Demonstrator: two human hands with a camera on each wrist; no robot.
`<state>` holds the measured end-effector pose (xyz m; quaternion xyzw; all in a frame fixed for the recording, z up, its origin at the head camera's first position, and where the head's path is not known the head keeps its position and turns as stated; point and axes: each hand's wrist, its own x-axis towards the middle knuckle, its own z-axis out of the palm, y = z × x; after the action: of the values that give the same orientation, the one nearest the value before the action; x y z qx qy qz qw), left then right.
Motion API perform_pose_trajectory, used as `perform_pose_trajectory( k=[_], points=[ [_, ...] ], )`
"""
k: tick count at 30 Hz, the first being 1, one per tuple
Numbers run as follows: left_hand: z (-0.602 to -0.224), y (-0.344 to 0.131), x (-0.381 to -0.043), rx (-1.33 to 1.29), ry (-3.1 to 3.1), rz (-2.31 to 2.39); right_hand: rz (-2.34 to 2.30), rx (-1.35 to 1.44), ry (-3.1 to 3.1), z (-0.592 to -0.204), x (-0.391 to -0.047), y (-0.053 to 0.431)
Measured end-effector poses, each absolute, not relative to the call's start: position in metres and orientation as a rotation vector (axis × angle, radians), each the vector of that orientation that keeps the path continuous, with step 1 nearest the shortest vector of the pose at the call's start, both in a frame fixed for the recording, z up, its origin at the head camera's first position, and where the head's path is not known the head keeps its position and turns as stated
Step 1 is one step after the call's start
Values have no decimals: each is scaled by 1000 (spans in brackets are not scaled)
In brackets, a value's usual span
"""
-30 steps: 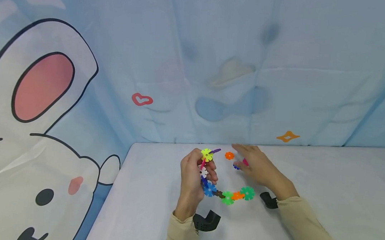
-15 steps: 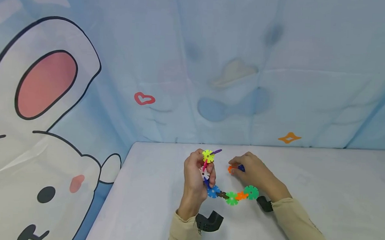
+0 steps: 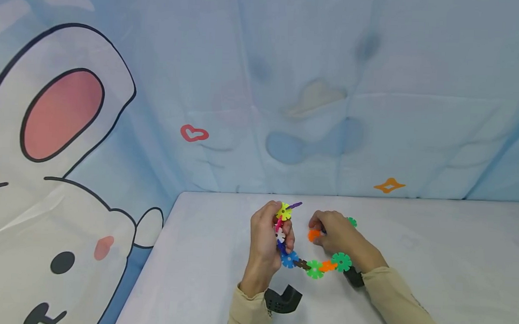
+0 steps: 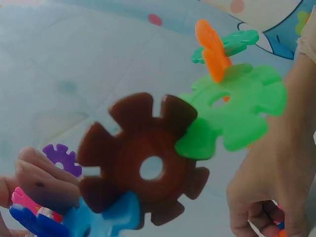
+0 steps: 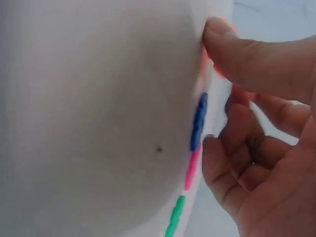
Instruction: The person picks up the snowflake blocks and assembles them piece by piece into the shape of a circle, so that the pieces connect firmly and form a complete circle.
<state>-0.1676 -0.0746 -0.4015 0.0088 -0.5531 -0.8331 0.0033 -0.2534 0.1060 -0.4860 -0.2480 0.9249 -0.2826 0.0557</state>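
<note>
Currently the left hand [image 3: 266,239] grips a notched-disc chain [image 3: 289,259] above the desk [image 3: 203,251], fingers curled, while the right hand [image 3: 341,235] pinches an orange disc [image 3: 313,235].

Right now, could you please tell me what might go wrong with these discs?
The left hand grips the chain near one end, so joints toward the far green disc could slip. The right wrist, close by in the head view, might bump it. The right hand, pinching an orange disc, could nudge the nearby blue disc.

The disc chain [image 3: 315,274] blocks the near side of the gap between the hands [image 3: 263,247] [image 3: 342,235].
</note>
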Motion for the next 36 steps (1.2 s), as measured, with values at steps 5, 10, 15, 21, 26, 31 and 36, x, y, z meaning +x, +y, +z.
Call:
perform_pose_trajectory(
  k=[5, 10, 15, 21, 26, 31, 36],
  points=[
    [-401, -74, -168, 33, -1724, -2601, -1014, -865, 2829, -470, -251, 117],
    [-399, -74, -166, 40, -1714, -2567, -1377, -816, 2866, -424, -237, 132],
    [-395, -74, -164, -33, -1737, -2506, -1728, -775, 2675, -384, -213, 138],
    [-391, -71, -159, -145, -1768, -2421, -1857, -884, 2575, -368, -199, 134],
    [-389, -69, -156, -210, -1775, -2371, -1920, -914, 2551, -366, -196, 131],
    [-389, -67, -156, -281, -1802, -2312, -1915, -983, 2546, -365, -195, 130],
    [-389, -64, -155, -336, -1828, -2188, -1949, -1037, 2527, -365, -194, 128]
  ],
)
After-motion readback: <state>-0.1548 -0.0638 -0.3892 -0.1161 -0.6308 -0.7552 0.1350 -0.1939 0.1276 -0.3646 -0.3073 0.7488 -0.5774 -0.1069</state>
